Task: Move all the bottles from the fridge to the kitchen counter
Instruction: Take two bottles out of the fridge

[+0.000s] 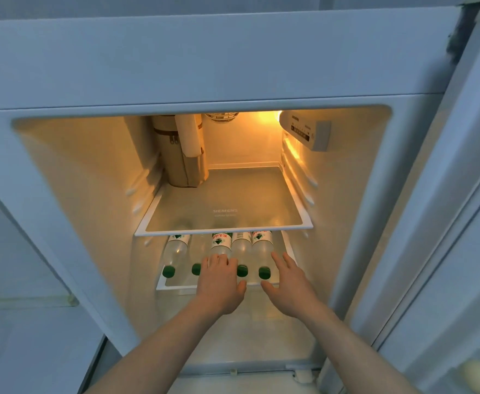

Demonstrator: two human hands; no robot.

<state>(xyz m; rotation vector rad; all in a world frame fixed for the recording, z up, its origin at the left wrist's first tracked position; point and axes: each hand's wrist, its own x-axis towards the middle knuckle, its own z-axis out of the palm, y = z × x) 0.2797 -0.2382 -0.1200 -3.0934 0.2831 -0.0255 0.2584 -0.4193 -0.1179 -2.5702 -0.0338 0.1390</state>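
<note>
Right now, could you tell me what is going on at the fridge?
A person reaches both hands into the open fridge. Five bottles lie side by side on the lower shelf, green caps forward. The left hand rests over the middle bottle; the right hand hovers open by the rightmost one. None has been lifted yet.

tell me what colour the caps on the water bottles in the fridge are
Green: the caps on the water bottles show dark green in the head view.
</note>
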